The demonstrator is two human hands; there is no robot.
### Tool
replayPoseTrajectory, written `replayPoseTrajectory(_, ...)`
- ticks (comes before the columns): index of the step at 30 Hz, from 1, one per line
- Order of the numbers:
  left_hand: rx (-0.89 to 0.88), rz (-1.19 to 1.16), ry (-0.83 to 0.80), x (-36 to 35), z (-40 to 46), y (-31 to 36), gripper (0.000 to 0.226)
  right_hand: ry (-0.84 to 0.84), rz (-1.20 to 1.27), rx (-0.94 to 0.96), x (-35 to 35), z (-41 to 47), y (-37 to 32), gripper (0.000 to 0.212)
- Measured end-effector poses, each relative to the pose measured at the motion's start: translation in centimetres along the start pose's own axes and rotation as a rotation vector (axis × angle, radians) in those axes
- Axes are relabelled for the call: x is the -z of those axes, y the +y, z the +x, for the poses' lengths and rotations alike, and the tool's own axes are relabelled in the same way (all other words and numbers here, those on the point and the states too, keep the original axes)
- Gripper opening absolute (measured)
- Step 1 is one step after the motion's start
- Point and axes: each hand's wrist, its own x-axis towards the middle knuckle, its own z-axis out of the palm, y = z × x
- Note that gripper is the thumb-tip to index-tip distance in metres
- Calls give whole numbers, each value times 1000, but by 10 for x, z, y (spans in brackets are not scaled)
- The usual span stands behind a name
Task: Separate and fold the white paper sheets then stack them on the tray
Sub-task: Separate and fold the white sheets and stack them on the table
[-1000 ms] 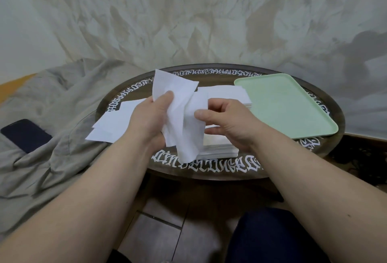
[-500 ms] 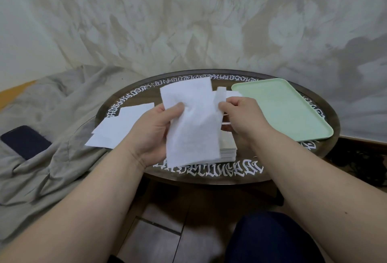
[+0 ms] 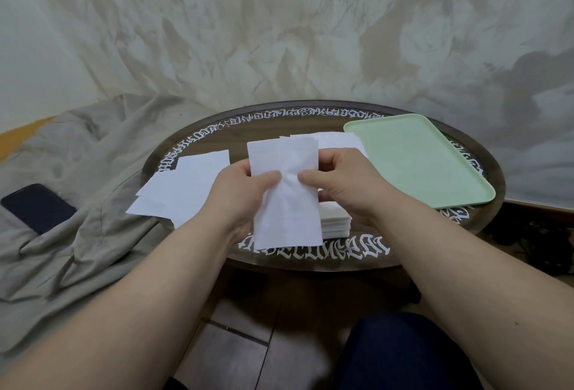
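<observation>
Barely begun: left hand [image 3: 239, 194] and right hand [image 3: 340, 186] pinching one white sheet [image 3: 284, 190] beside bare green tray [image 3: 416, 159], thick pile [image 3: 337, 222] left unfolded.

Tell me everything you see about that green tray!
The pale green plastic tray is a shallow rectangle with rounded corners and a low raised rim. It lies flat on the right side of the round dark wooden table, nothing on it yet. Neither hand touches it; white paper sheets lie just left of it.
</observation>
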Motion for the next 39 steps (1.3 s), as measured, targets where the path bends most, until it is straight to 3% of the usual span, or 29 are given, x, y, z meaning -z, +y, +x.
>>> replayPoseTrajectory(4, -496, 666, 121, 8, 1, 6, 70, 15, -451, 168, 3, 4, -4, 16)
replayPoseTrajectory(6, -639, 748, 14, 8, 1, 10, 58, -2, -580, 222, 4, 6, -7, 14)
replayPoseTrajectory(8, -625, 700, -34, 6, 2, 12, 27, -34, -619, 234, 7, 6, -9, 7)
replayPoseTrajectory(11, -632, 564, 117, 8, 10, 13, 30, -21, -760, 196, 21, 7, -7, 12)
replayPoseTrajectory(14, -697, 530, 212, 10, 18, 13, 30, 344, -925, 403, 36, 9, -6, 16)
replayPoseTrajectory(16, -730, 625, 231, 10, 23, 8, 29, 428, -1011, 590, 39, 8, -2, 14)
replayPoseTrajectory(19, -613, 916, 171, 14, 29, -16, 19, 187, -1163, 498, 35, 8, 25, 4)
replayPoseTrajectory(21, -421, 1040, 73, 18, 27, -40, 16, -21, -1214, 313, 36, 4, 46, 11)
replayPoseTrajectory(23, -321, 1071, -11, 23, 26, -55, 20, -116, -1173, 229, 38, 0, 56, 16)
replayPoseTrajectory(27, -330, 1035, -101, 31, 18, -55, 22, -64, -1037, 170, 45, -1, 53, 19)
replayPoseTrajectory(30, -393, 1015, -128, 32, 18, -53, 22, -66, -1061, 188, 51, 2, 53, 19)
replayPoseTrajectory(33, -420, 1025, -109, 31, 21, -53, 6, -80, -1073, 180, 53, 1, 54, 19)
replayPoseTrajectory(39, -428, 1016, -112, 32, 26, -58, 7, -90, -1105, 143, 54, -4, 50, 24)
